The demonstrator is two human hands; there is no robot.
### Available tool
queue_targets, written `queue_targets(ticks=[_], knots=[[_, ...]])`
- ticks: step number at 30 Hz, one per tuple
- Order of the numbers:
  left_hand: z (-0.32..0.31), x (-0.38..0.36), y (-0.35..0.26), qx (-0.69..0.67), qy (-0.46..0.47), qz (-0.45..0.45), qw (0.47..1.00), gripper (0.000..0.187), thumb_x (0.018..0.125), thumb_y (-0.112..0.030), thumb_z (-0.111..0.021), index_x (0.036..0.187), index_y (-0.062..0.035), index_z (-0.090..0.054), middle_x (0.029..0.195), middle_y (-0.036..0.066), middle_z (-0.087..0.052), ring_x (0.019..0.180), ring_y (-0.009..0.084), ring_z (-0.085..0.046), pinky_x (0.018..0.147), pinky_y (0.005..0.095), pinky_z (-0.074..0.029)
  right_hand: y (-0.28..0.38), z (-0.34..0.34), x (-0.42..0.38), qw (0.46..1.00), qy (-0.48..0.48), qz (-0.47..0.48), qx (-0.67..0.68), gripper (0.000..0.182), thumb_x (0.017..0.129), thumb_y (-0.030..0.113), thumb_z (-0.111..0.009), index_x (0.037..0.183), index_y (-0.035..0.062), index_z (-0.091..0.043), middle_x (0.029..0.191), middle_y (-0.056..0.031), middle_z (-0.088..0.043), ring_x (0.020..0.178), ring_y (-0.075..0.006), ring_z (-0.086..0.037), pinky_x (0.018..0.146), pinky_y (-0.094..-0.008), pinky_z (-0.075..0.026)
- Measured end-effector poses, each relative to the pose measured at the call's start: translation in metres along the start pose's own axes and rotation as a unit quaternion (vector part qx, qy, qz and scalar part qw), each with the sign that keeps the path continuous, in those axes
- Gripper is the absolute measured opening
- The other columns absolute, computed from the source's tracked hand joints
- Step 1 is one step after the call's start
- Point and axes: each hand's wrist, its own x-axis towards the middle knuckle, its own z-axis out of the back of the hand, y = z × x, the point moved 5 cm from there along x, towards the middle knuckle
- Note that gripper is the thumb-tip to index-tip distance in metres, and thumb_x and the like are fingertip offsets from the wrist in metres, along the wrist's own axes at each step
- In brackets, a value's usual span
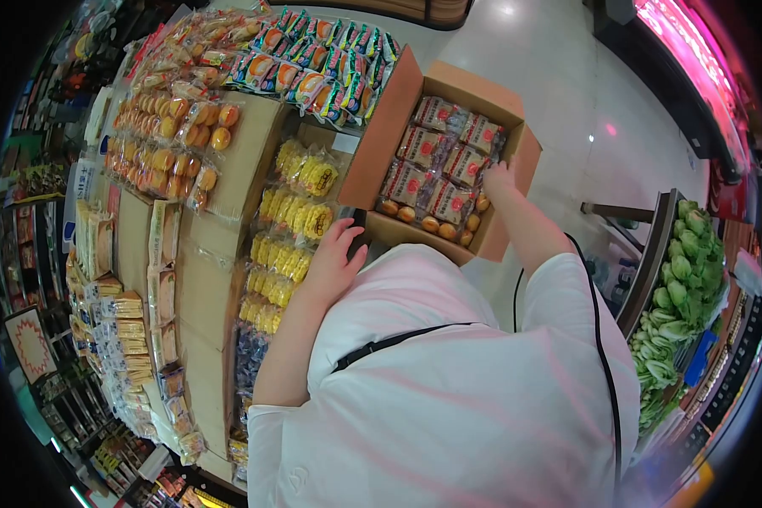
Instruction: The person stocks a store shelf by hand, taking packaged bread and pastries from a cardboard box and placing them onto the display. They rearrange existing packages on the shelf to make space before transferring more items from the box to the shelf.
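Observation:
An open cardboard box (529, 157) stands in front of me, with its flaps folded out. Inside lie two columns of clear packets of round buns (422, 146) with cream and red labels. My right hand (498, 176) reaches in over the right side of the box, its fingertips down at the edge of a bun packet (466, 165) and partly hidden. Close to the near left corner of the box, my left hand (337, 261) has its fingers spread and holds nothing. Beside it, rows of yellow packaged snacks (292, 213) line the display.
A tiered cardboard display (207, 284) on the left carries bagged round cakes (165, 118) and colourful packets (313, 63). Right of me is a rack of green vegetables (681, 267). Pale tiled floor (559, 68) runs beyond the box. A black cable (605, 364) hangs over my right sleeve.

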Motion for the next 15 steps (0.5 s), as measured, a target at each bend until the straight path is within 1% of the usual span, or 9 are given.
queue_targets(ticks=[2,5,8,11,14,15], knots=[[-0.003,0.000,0.004,-0.010,-0.004,0.004,1.000,0.033,0.089,-0.016,-0.063,0.119,-0.0035,-0.058,0.132,0.017,-0.049,0.121,0.0353,-0.051,0.100,0.0392,-0.043,0.011,0.000,-0.005,0.996,0.073,0.049,-0.024,0.037,0.083,0.026,-0.065,0.118,0.0126,-0.067,0.129,-0.0082,-0.058,0.128,-0.0256,-0.046,0.116,-0.0602,-0.006],[-0.003,0.001,0.003,-0.009,-0.007,-0.001,1.000,0.033,0.089,-0.016,-0.064,0.119,-0.0037,-0.058,0.131,0.017,-0.050,0.120,0.0347,-0.051,0.099,0.0392,-0.044,0.016,0.013,-0.019,0.988,0.137,0.050,-0.043,0.038,0.089,0.021,-0.057,0.124,0.0098,-0.065,0.131,-0.0109,-0.059,0.131,-0.0294,-0.045,0.116,-0.0601,0.001],[-0.005,0.001,0.004,-0.004,-0.005,0.000,1.000,0.033,0.089,-0.016,-0.063,0.119,-0.0044,-0.058,0.131,0.016,-0.050,0.119,0.0334,-0.052,0.096,0.0384,-0.046,0.017,-0.004,-0.009,0.996,-0.004,0.017,-0.083,0.038,0.090,0.022,-0.055,0.124,0.0099,-0.065,0.130,-0.0111,-0.060,0.131,-0.0295,-0.046,0.116,-0.0603,0.001],[-0.006,0.000,0.009,-0.011,-0.001,0.014,1.000,0.033,0.090,-0.017,-0.063,0.120,-0.0053,-0.058,0.132,0.014,-0.050,0.118,0.0316,-0.053,0.092,0.0374,-0.049,0.015,-0.016,-0.005,0.994,-0.060,0.002,-0.089,0.038,0.091,0.024,-0.054,0.124,0.0100,-0.065,0.129,-0.0119,-0.060,0.132,-0.0310,-0.044,0.116,-0.0604,0.001],[-0.007,-0.003,0.015,-0.019,0.002,0.023,1.000,0.032,0.090,-0.017,-0.063,0.120,-0.0055,-0.058,0.132,0.013,-0.051,0.116,0.0302,-0.054,0.090,0.0369,-0.050,0.016,-0.017,-0.001,0.996,0.049,0.048,-0.053,0.041,0.085,0.025,-0.062,0.123,0.0098,-0.065,0.126,-0.0120,-0.059,0.131,-0.0304,-0.043,0.118,-0.0575,-0.002],[-0.007,-0.004,0.017,-0.022,0.001,0.023,0.999,0.032,0.090,-0.017,-0.063,0.120,-0.0055,-0.058,0.132,0.012,-0.051,0.116,0.0298,-0.055,0.089,0.0367,-0.050,0.015,-0.014,-0.001,0.996,0.048,0.051,-0.060,0.040,0.085,0.025,-0.062,0.122,0.0095,-0.065,0.126,-0.0119,-0.059,0.130,-0.0303,-0.044,0.118,-0.0575,-0.002]])
